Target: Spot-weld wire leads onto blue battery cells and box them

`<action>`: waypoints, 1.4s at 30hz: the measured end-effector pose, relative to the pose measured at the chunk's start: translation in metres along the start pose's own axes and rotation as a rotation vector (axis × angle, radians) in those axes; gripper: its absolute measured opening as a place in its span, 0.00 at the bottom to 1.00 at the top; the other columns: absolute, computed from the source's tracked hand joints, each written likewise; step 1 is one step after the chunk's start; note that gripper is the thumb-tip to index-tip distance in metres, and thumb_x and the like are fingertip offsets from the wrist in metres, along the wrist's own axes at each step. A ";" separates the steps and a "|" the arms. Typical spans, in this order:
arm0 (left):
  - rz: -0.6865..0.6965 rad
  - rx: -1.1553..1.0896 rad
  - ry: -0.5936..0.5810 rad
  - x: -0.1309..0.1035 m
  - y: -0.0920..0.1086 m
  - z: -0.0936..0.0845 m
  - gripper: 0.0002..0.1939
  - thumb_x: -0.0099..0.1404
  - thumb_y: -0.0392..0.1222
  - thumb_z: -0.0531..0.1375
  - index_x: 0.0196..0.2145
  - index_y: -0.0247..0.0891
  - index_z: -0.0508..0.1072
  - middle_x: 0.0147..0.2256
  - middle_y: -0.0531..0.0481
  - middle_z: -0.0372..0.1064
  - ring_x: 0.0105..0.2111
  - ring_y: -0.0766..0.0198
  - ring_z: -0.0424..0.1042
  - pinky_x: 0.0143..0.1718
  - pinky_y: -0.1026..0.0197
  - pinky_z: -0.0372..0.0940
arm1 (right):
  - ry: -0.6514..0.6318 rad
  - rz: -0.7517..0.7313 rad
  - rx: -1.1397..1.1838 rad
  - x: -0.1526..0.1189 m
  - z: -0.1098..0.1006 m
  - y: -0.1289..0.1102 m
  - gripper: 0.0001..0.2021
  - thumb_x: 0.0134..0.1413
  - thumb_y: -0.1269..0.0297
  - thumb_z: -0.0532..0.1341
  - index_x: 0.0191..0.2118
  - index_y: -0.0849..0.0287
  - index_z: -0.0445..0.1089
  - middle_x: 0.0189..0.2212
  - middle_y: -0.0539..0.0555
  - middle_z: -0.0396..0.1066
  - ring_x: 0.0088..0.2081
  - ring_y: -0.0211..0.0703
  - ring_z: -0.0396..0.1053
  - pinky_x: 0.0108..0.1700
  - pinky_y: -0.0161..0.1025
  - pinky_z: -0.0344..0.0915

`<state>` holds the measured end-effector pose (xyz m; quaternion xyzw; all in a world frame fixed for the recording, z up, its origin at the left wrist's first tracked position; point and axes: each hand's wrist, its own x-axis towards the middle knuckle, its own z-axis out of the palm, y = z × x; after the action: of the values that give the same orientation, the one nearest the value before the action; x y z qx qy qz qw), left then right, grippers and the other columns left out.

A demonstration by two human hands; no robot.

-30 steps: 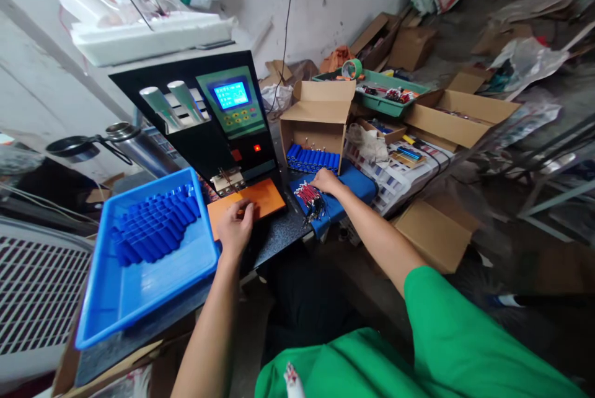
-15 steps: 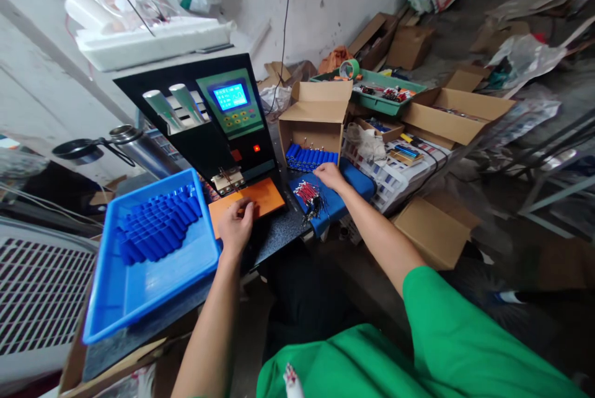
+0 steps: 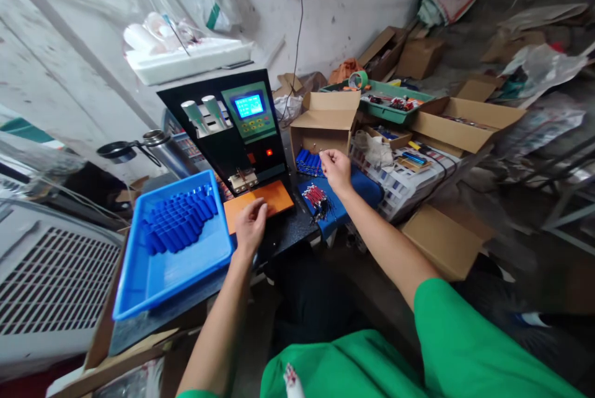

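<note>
My left hand rests at the front edge of an orange board, its fingers curled in; what they hold, if anything, is hidden. The board lies at the foot of a black spot-welding machine with a lit blue screen. My right hand is raised with thumb and fingers pinched, and I cannot make out what is between them. Behind it, blue cylindrical battery cells lie in an open cardboard box. Below it, a bundle of red and black wires lies on a blue cloth.
A blue tray with rows of blue cylinders stands at left. Behind it is a steel flask. At right are a green tray, an open carton and a lower cardboard box.
The view has shifted, so the bench sits further right. My right hand has lifted from the cells in the box toward me. My left hand stays at the orange board.
</note>
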<state>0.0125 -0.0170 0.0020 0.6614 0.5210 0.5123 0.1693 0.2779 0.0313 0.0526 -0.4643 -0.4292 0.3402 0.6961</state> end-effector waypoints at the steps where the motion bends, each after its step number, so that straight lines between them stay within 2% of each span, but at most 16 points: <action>1: 0.066 -0.006 0.000 -0.005 0.007 0.002 0.17 0.66 0.54 0.61 0.43 0.39 0.78 0.40 0.45 0.80 0.37 0.59 0.78 0.42 0.56 0.73 | 0.000 0.034 0.054 -0.008 0.009 -0.003 0.18 0.53 0.47 0.66 0.30 0.56 0.65 0.17 0.43 0.59 0.20 0.32 0.56 0.21 0.31 0.53; 4: 0.241 0.060 0.006 -0.020 0.029 0.008 0.14 0.67 0.51 0.63 0.43 0.40 0.78 0.40 0.44 0.80 0.40 0.58 0.78 0.47 0.54 0.73 | -0.032 0.161 0.201 -0.037 0.037 -0.008 0.17 0.50 0.50 0.68 0.28 0.57 0.64 0.16 0.42 0.58 0.18 0.30 0.54 0.19 0.29 0.50; 7: 0.319 0.163 0.012 -0.029 0.041 0.012 0.13 0.67 0.49 0.63 0.44 0.39 0.77 0.39 0.44 0.80 0.40 0.58 0.79 0.45 0.55 0.72 | -0.081 0.260 0.295 -0.064 0.063 -0.010 0.17 0.48 0.51 0.69 0.28 0.57 0.64 0.16 0.42 0.58 0.18 0.29 0.54 0.18 0.29 0.49; 10: 0.290 0.228 0.049 -0.032 0.038 0.010 0.10 0.68 0.47 0.62 0.41 0.38 0.77 0.37 0.45 0.79 0.36 0.59 0.78 0.42 0.56 0.71 | -0.121 0.308 0.326 -0.085 0.080 -0.007 0.17 0.48 0.52 0.69 0.27 0.57 0.64 0.16 0.43 0.59 0.18 0.29 0.54 0.18 0.29 0.50; 13: 0.200 0.251 0.059 -0.035 0.029 0.004 0.10 0.69 0.47 0.60 0.40 0.39 0.77 0.37 0.44 0.79 0.36 0.58 0.78 0.43 0.56 0.71 | -0.166 0.343 0.308 -0.096 0.090 -0.001 0.17 0.50 0.50 0.67 0.27 0.57 0.63 0.17 0.43 0.59 0.18 0.30 0.54 0.18 0.30 0.51; 18: -0.019 0.101 0.053 -0.042 0.029 -0.009 0.12 0.70 0.49 0.59 0.41 0.40 0.76 0.38 0.45 0.79 0.38 0.58 0.78 0.44 0.55 0.71 | -0.225 0.333 0.203 -0.105 0.094 0.010 0.19 0.51 0.45 0.65 0.27 0.55 0.63 0.20 0.46 0.61 0.20 0.33 0.57 0.20 0.32 0.55; 22: -0.158 -0.132 0.000 -0.045 0.032 -0.022 0.11 0.69 0.50 0.59 0.38 0.39 0.75 0.36 0.47 0.77 0.37 0.60 0.76 0.43 0.57 0.70 | -0.443 0.196 0.077 -0.115 0.090 0.014 0.19 0.49 0.45 0.67 0.33 0.57 0.68 0.28 0.50 0.70 0.28 0.37 0.66 0.28 0.34 0.64; 24: -0.194 -0.204 -0.057 -0.045 0.030 -0.031 0.11 0.69 0.49 0.59 0.37 0.39 0.74 0.34 0.48 0.76 0.36 0.61 0.75 0.42 0.58 0.69 | -0.565 0.135 0.032 -0.120 0.089 0.015 0.17 0.49 0.47 0.67 0.32 0.57 0.70 0.30 0.51 0.72 0.32 0.40 0.69 0.35 0.37 0.67; 27: -0.228 -0.213 -0.102 -0.047 0.024 -0.042 0.12 0.68 0.50 0.60 0.33 0.38 0.73 0.31 0.50 0.74 0.33 0.63 0.72 0.38 0.60 0.67 | -0.666 0.081 -0.022 -0.126 0.090 0.017 0.14 0.51 0.50 0.65 0.30 0.57 0.71 0.30 0.52 0.73 0.33 0.42 0.70 0.39 0.39 0.68; 30: -0.245 -0.187 -0.114 -0.052 0.022 -0.050 0.14 0.67 0.52 0.61 0.31 0.38 0.71 0.29 0.51 0.71 0.31 0.64 0.70 0.35 0.61 0.64 | -0.713 0.060 -0.052 -0.130 0.092 0.021 0.12 0.51 0.54 0.65 0.29 0.58 0.73 0.29 0.53 0.74 0.33 0.43 0.71 0.39 0.40 0.67; 33: -0.234 -0.155 -0.149 -0.054 0.019 -0.059 0.14 0.68 0.52 0.60 0.32 0.38 0.72 0.30 0.50 0.72 0.31 0.64 0.70 0.35 0.61 0.65 | -0.704 0.044 -0.054 -0.131 0.096 0.027 0.11 0.50 0.55 0.65 0.29 0.58 0.73 0.28 0.53 0.74 0.32 0.43 0.71 0.38 0.40 0.67; 36: -0.171 0.005 -0.119 -0.039 0.008 -0.078 0.12 0.69 0.50 0.58 0.38 0.39 0.75 0.36 0.47 0.76 0.35 0.61 0.73 0.40 0.57 0.68 | -0.584 0.033 -0.072 -0.126 0.100 0.033 0.10 0.49 0.55 0.64 0.28 0.57 0.71 0.27 0.53 0.73 0.31 0.44 0.70 0.38 0.41 0.67; 39: -0.121 0.424 -0.064 -0.005 -0.015 -0.105 0.10 0.68 0.43 0.58 0.45 0.40 0.75 0.41 0.43 0.76 0.42 0.54 0.73 0.49 0.51 0.66 | -0.448 0.018 -0.143 -0.118 0.105 0.042 0.10 0.49 0.55 0.62 0.28 0.56 0.70 0.27 0.53 0.73 0.30 0.44 0.69 0.36 0.41 0.66; 42: -0.117 0.850 -0.178 0.033 -0.039 -0.121 0.20 0.64 0.40 0.62 0.54 0.38 0.73 0.50 0.35 0.72 0.53 0.41 0.68 0.54 0.43 0.61 | -0.443 0.012 -0.206 -0.113 0.110 0.053 0.10 0.49 0.55 0.62 0.28 0.56 0.69 0.27 0.54 0.73 0.29 0.45 0.69 0.35 0.41 0.65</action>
<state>-0.1129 -0.0102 0.0398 0.6832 0.7055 0.1827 -0.0449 0.1284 -0.0108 -0.0067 -0.4495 -0.6009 0.3923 0.5320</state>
